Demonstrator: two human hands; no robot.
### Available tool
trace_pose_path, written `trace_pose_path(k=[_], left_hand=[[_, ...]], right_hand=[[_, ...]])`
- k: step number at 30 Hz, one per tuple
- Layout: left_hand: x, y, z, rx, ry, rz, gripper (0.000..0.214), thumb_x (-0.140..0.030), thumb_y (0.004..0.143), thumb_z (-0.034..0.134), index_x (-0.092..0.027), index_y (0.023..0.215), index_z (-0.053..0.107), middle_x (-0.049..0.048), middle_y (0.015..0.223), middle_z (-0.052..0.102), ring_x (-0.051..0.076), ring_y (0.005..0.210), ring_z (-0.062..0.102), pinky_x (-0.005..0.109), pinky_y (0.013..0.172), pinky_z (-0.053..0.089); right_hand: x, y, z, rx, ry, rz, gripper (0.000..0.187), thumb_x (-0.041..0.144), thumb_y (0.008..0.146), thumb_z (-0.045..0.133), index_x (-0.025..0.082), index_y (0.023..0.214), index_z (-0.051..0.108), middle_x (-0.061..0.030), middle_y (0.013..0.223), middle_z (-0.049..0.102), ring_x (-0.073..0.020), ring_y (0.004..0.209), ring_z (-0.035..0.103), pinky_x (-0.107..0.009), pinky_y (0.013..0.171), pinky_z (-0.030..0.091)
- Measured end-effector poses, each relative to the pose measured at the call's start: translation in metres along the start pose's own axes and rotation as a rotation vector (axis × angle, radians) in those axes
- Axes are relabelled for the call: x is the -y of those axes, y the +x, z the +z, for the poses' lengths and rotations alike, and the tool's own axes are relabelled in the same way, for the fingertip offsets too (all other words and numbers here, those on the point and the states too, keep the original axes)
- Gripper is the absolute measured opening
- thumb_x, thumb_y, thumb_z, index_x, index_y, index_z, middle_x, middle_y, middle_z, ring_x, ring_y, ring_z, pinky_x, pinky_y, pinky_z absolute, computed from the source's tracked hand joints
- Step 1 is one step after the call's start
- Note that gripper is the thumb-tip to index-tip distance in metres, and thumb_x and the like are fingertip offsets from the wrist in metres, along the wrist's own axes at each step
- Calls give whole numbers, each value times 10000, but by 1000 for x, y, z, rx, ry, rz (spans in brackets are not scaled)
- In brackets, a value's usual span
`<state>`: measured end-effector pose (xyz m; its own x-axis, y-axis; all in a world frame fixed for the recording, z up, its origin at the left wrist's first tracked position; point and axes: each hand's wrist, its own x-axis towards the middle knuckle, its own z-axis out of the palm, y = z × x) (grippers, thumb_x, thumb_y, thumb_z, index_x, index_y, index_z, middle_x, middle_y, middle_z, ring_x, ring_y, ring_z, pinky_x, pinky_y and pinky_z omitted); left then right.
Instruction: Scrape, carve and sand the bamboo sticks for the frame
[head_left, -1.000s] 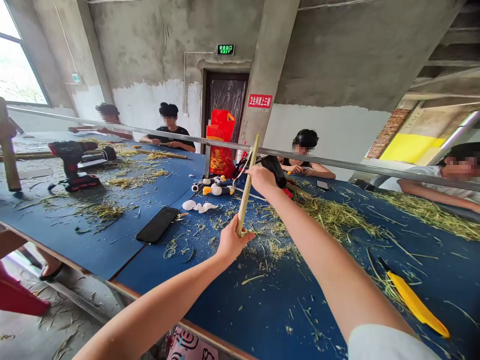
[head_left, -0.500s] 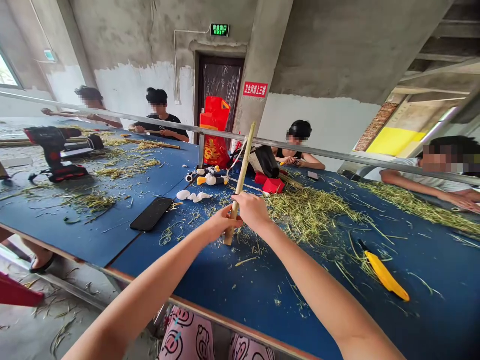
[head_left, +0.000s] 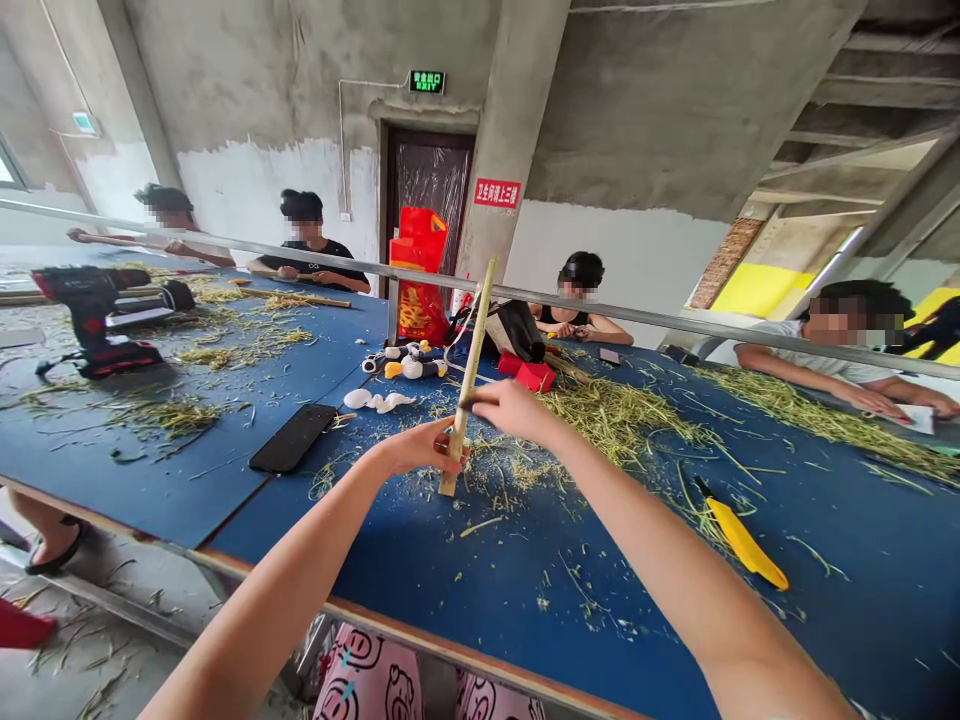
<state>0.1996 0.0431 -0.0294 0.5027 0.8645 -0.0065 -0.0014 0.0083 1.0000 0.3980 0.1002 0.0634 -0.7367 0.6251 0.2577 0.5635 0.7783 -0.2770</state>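
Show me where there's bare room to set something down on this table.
Likeliest spots: the mostly bare blue tabletop right of the yellow-handled tool, and the patch between the phone and the tabletop's near edge. It's crowded around the pale stick, with a shavings pile and toy figures beyond.

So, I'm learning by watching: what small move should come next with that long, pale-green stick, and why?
Perhaps slide the bare right grip up the stick: the left grip holds it near its lower end, and the right sits just above, leaving the upper length free.
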Motion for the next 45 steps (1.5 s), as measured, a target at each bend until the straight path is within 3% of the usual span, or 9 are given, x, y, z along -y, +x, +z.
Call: trace_pose_path(k=[2, 5, 10, 21, 25, 28, 34, 39, 45], left_hand=[[-1, 0, 3, -37, 76, -13, 823, -276, 632, 861, -209, 1340, 446, 82, 1056, 686, 234, 1015, 657, 367, 853, 556], [2, 2, 7, -109, 173, -16, 774, -329, 619, 868, -193, 1282, 492, 75, 1012, 695, 232, 954, 671, 350, 809, 561], [9, 6, 7, -139, 154, -6, 777, -379, 605, 871, -185, 1266, 511, 72, 979, 690, 238, 935, 674, 341, 784, 555], [7, 5, 2, -152, 266, 27, 780, -380, 589, 857, -187, 1282, 556, 26, 880, 678, 200, 834, 656, 256, 687, 496], [9, 6, -2, -165, 343, 45, 765, -400, 554, 873, -186, 1234, 596, 4, 836, 647, 181, 765, 642, 236, 641, 476], [8, 5, -3, -177, 323, 29, 769, -410, 556, 877, -191, 1237, 595, 42, 942, 647, 190, 811, 648, 239, 654, 492], [3, 0, -1, -100, 175, -3, 600, -361, 604, 865, -178, 1111, 601, 68, 1046, 638, 211, 935, 657, 313, 802, 540], [0, 0, 0, -10, 30, -18, 562, -333, 607, 881, -184, 1052, 573, 73, 1066, 648, 233, 1003, 671, 385, 898, 535], [0, 1, -4, 31, -82, -51, 570, -330, 581, 903, -185, 1006, 551, 55, 1071, 633, 236, 1021, 670, 414, 942, 514]], right_hand=[[-14, 30, -23, -188, -75, 74, 305, 235, 913, 547, 254, 1157, 730, -26, 1086, 745, -192, 955, 670, -276, 829, 486], [-30, 71, -41, -291, -279, 157, 331, 213, 937, 511, 233, 1201, 711, -47, 1192, 711, -200, 1064, 640, -278, 876, 477], [-32, 88, -25, -269, -400, 194, 357, 210, 953, 453, 275, 1171, 728, -39, 1159, 722, -219, 1023, 658, -312, 842, 488], [20, -30, 48, -90, -265, 15, 393, 157, 908, 478, 307, 1183, 715, -14, 1090, 741, -186, 934, 680, -283, 801, 481], [20, -53, 40, -23, 75, -25, 313, 206, 905, 541, 305, 1123, 743, 11, 1075, 755, -177, 945, 691, -281, 849, 504], [6, -34, 11, -108, 125, 10, 284, 230, 896, 574, 285, 1117, 744, 5, 1080, 754, -179, 950, 688, -281, 849, 513], [-27, 56, -35, -327, -246, 169, 313, 245, 933, 533, 261, 1187, 714, -20, 1194, 714, -194, 1052, 653, -276, 870, 492], [-33, 98, -28, -311, -438, 202, 376, 202, 960, 438, 291, 1219, 696, -28, 1175, 712, -201, 1043, 642, -284, 835, 474], [-20, 76, 1, -246, -511, 133, 377, 175, 947, 421, 273, 1163, 713, -59, 1083, 716, -215, 978, 631, -282, 758, 448]])
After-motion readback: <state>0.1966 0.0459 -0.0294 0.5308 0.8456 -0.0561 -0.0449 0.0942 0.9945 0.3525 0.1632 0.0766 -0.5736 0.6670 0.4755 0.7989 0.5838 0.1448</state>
